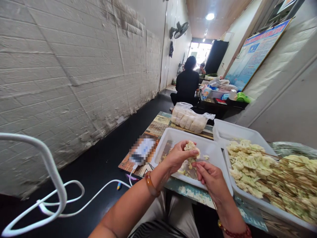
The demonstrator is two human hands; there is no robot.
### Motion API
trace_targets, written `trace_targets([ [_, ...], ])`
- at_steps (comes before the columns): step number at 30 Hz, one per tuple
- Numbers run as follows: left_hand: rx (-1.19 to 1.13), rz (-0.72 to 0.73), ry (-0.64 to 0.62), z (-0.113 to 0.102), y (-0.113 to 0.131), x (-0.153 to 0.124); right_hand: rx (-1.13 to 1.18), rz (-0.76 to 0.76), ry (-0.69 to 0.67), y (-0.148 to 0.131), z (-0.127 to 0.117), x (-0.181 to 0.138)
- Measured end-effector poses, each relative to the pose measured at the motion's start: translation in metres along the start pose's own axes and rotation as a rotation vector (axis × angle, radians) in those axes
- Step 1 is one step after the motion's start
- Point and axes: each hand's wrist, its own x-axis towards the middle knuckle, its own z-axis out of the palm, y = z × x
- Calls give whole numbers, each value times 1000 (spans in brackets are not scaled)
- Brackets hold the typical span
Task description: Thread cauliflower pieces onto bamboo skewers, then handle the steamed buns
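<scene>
Above a white plastic tray (165, 138), my left hand (179, 155) is closed around a pale cauliflower floret (191, 148). Just to its right, my right hand (209, 173) pinches a thin skewer (214, 203), mostly hidden by the palm, its end at the floret's underside. Small cauliflower bits lie on the tray's bottom. In a second white tray (231, 175) at my right, skewered cauliflower (250, 165) is piled up, with many thin sticks lying across it.
A plastic bag of white, rounded pieces (189, 120) lies behind the tray on the wooden table (158, 124). A blurred phone (143, 150) with a white cable (99, 195) sits at the left. Farther back, a person in black (187, 82) sits by another cluttered table.
</scene>
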Motion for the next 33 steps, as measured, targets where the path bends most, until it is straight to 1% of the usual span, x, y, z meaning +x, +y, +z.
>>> trace_targets([
  [2,-31,-22,4,-7,8,2,70,18,12,-1,-2,0],
  [6,14,10,110,-25,21,5,168,46,53,-4,-5,0],
  [9,136,23,141,-39,25,6,187,66,71,-8,-7,-1],
  [12,320,49,144,-49,28,7,158,48,105,-11,-14,-2],
  [15,588,100,90,-56,30,11,120,12,145,-10,-25,-2],
  [18,1005,125,-10,-62,30,19,86,5,157,-2,-34,-3],
  [21,1443,116,-123,-68,30,26,79,2,178,5,-38,-4],
  [23,1640,80,-180,-71,30,28,95,-1,193,7,-38,-4],
  [25,1753,22,-234,-73,29,29,116,-4,204,7,-39,-5],
  [28,1844,-78,-296,-71,29,27,117,-4,204,6,-40,-6],
  [31,1887,-136,-306,-67,26,24,101,-14,199,7,-41,-8],
  [33,1877,-138,-325,-65,24,23,101,-19,205,7,-41,-8],
])
